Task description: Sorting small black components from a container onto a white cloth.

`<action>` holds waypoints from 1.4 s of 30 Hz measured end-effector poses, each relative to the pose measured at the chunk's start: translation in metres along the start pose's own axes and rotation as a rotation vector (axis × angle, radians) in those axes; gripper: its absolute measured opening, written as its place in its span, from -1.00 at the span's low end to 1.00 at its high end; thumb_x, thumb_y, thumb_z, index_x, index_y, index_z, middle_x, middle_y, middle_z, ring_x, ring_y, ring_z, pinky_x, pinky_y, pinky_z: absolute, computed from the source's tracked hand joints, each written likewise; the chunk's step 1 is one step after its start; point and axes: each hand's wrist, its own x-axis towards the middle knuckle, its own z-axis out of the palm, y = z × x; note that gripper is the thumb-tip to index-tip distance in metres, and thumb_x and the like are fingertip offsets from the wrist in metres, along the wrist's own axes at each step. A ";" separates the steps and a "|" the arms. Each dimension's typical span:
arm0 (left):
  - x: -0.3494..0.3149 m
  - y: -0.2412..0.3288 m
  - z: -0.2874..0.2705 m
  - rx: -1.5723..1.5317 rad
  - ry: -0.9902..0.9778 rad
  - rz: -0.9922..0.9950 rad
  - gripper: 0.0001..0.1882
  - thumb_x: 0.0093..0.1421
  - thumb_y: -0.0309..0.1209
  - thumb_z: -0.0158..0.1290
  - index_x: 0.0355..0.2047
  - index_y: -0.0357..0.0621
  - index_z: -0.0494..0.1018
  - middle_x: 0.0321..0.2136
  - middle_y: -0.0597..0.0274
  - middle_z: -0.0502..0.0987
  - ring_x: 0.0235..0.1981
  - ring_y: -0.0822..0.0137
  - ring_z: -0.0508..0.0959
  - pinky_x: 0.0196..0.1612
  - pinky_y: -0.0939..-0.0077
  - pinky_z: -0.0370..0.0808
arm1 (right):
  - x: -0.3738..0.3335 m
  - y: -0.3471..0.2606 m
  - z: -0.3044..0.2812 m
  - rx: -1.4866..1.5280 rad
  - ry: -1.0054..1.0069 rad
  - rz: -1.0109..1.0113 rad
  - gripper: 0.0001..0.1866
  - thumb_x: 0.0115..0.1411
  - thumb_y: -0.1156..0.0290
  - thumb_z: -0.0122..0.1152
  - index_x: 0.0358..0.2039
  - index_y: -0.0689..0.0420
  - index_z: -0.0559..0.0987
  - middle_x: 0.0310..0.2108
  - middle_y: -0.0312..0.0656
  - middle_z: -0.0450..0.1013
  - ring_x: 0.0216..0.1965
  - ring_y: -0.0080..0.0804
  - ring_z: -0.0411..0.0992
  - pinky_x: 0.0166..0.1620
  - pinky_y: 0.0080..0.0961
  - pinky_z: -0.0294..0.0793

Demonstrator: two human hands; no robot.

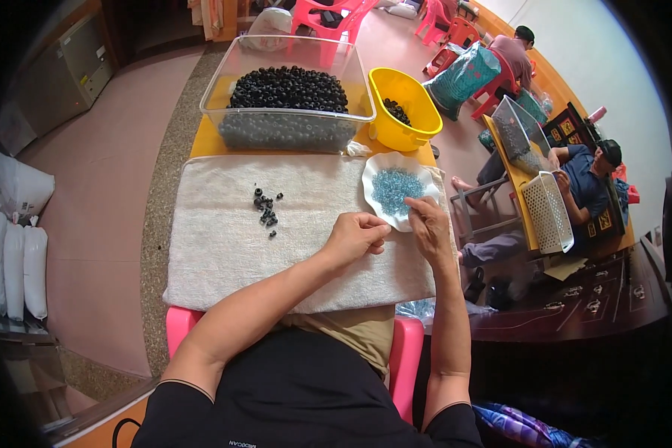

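Note:
A white plate with a wavy rim (371,179) lies at the right of the towel, with many small clear-blue pieces (397,190) heaped in it. Over its near right edge is my right hand (430,230), fingertips drawn together at the edge of the heap; whatever they pinch is too small to name. My left hand (357,239) is closed in a pinch just left of and nearer than the plate, and what it holds cannot be made out. Farther left, several small black ring-like parts (267,212) lie scattered on the white towel (224,257).
Behind the towel stands a clear plastic bin (291,134) full of black parts. Beside it is a yellow tub (418,136) with a few more. At right, a person (586,183) sits by a white perforated basket (548,211). White sacks (24,257) stand at left.

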 end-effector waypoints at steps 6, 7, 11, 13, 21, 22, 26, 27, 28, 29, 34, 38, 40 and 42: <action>0.006 0.003 0.005 -0.051 0.003 -0.039 -0.79 0.27 -0.37 0.13 -0.22 -0.30 0.55 -0.38 0.31 0.55 -0.44 0.51 0.53 -0.33 0.62 0.55 | -0.005 0.001 0.003 0.208 0.031 0.025 -0.81 0.19 0.63 0.16 -0.17 0.33 0.59 -0.32 -0.24 0.53 -0.36 -0.61 0.46 -0.26 -0.69 0.43; 0.009 0.003 0.005 -0.090 -0.022 -0.021 -0.78 0.27 -0.36 0.12 -0.21 -0.30 0.55 -0.38 0.32 0.55 -0.44 0.51 0.53 -0.33 0.62 0.54 | -0.006 0.000 0.003 0.209 0.031 0.025 -0.81 0.19 0.63 0.16 -0.17 0.33 0.59 -0.32 -0.24 0.53 -0.36 -0.61 0.46 -0.26 -0.69 0.43; 0.014 0.014 0.010 -0.110 -0.081 -0.032 -0.77 0.29 -0.35 0.11 -0.19 -0.30 0.55 -0.39 0.32 0.55 -0.46 0.52 0.53 -0.33 0.64 0.54 | -0.008 -0.006 0.001 0.328 -0.033 0.075 -0.83 0.19 0.64 0.19 -0.19 0.33 0.60 -0.29 -0.25 0.53 -0.31 -0.62 0.46 -0.23 -0.68 0.45; 0.017 0.016 0.011 -0.086 -0.084 -0.026 -0.77 0.29 -0.35 0.11 -0.19 -0.29 0.55 -0.40 0.31 0.56 -0.46 0.52 0.53 -0.32 0.65 0.55 | -0.008 -0.007 0.000 0.372 -0.037 0.061 -0.84 0.20 0.65 0.19 -0.19 0.32 0.60 -0.29 -0.25 0.53 -0.30 -0.61 0.46 -0.22 -0.67 0.46; 0.024 0.016 0.013 -0.025 -0.096 -0.028 -0.76 0.29 -0.33 0.12 -0.19 -0.27 0.55 -0.40 0.31 0.58 -0.46 0.53 0.55 -0.31 0.66 0.57 | -0.005 -0.009 -0.003 0.309 -0.013 -0.066 -0.84 0.19 0.68 0.19 -0.21 0.32 0.61 -0.29 -0.18 0.53 -0.24 -0.52 0.47 -0.18 -0.65 0.46; 0.024 0.016 0.014 -0.022 -0.092 -0.036 -0.77 0.29 -0.33 0.12 -0.20 -0.27 0.55 -0.41 0.32 0.57 -0.46 0.53 0.55 -0.31 0.65 0.57 | -0.005 -0.009 -0.002 0.310 -0.013 -0.065 -0.84 0.19 0.68 0.19 -0.21 0.32 0.61 -0.29 -0.18 0.53 -0.24 -0.52 0.47 -0.18 -0.65 0.46; 0.030 0.019 0.014 0.005 -0.128 -0.031 -0.79 0.30 -0.35 0.10 -0.23 -0.27 0.55 -0.42 0.34 0.56 -0.46 0.54 0.54 -0.32 0.64 0.57 | -0.006 -0.015 -0.002 0.237 0.002 -0.059 -0.84 0.19 0.69 0.17 -0.21 0.33 0.59 -0.29 -0.16 0.52 -0.27 -0.47 0.49 -0.21 -0.63 0.45; 0.031 0.019 0.014 0.006 -0.128 -0.032 -0.79 0.30 -0.35 0.10 -0.23 -0.27 0.55 -0.42 0.34 0.56 -0.46 0.54 0.54 -0.32 0.64 0.57 | -0.006 -0.017 -0.002 0.193 0.010 -0.090 -0.84 0.18 0.70 0.16 -0.21 0.33 0.59 -0.30 -0.14 0.51 -0.29 -0.45 0.49 -0.23 -0.63 0.45; 0.033 0.019 0.013 0.016 -0.130 -0.033 -0.79 0.31 -0.35 0.09 -0.23 -0.28 0.54 -0.42 0.33 0.55 -0.45 0.54 0.54 -0.32 0.64 0.58 | -0.006 -0.017 -0.001 0.194 0.011 -0.090 -0.84 0.18 0.70 0.16 -0.21 0.33 0.59 -0.30 -0.14 0.51 -0.29 -0.45 0.49 -0.23 -0.63 0.45; 0.034 0.019 0.014 0.027 -0.134 -0.035 -0.79 0.31 -0.35 0.08 -0.24 -0.28 0.54 -0.42 0.33 0.55 -0.45 0.54 0.53 -0.32 0.63 0.58 | -0.005 -0.018 -0.001 0.147 0.019 -0.129 -0.82 0.18 0.71 0.15 -0.20 0.32 0.58 -0.32 -0.12 0.50 -0.31 -0.41 0.49 -0.24 -0.60 0.44; 0.036 0.018 0.016 0.039 -0.108 -0.053 -0.79 0.31 -0.35 0.08 -0.25 -0.29 0.53 -0.43 0.32 0.54 -0.45 0.53 0.53 -0.34 0.62 0.59 | -0.006 -0.015 0.000 0.087 0.035 -0.221 -0.75 0.16 0.74 0.12 -0.15 0.29 0.57 -0.35 -0.10 0.47 -0.33 -0.33 0.47 -0.24 -0.55 0.43; 0.037 0.018 0.019 0.061 -0.072 -0.069 -0.80 0.30 -0.37 0.08 -0.27 -0.29 0.53 -0.44 0.30 0.53 -0.45 0.52 0.53 -0.35 0.61 0.59 | -0.008 -0.004 0.002 0.105 0.001 -0.225 -0.73 0.19 0.74 0.05 -0.10 0.29 0.54 -0.30 -0.13 0.45 -0.30 -0.37 0.45 -0.22 -0.55 0.42; 0.036 0.020 0.021 0.091 -0.055 -0.067 -0.81 0.30 -0.37 0.07 -0.27 -0.30 0.53 -0.44 0.29 0.53 -0.46 0.52 0.53 -0.36 0.61 0.59 | -0.010 0.000 0.001 0.142 -0.004 -0.230 -0.72 0.20 0.73 0.03 -0.09 0.28 0.54 -0.29 -0.14 0.44 -0.30 -0.39 0.44 -0.21 -0.56 0.42; 0.035 0.022 0.023 0.122 -0.039 -0.064 -0.81 0.30 -0.38 0.07 -0.27 -0.30 0.52 -0.44 0.29 0.53 -0.46 0.52 0.53 -0.36 0.61 0.59 | -0.012 0.002 0.000 0.182 -0.018 -0.151 -0.71 0.20 0.73 0.01 -0.07 0.28 0.53 -0.26 -0.15 0.42 -0.29 -0.42 0.43 -0.19 -0.59 0.42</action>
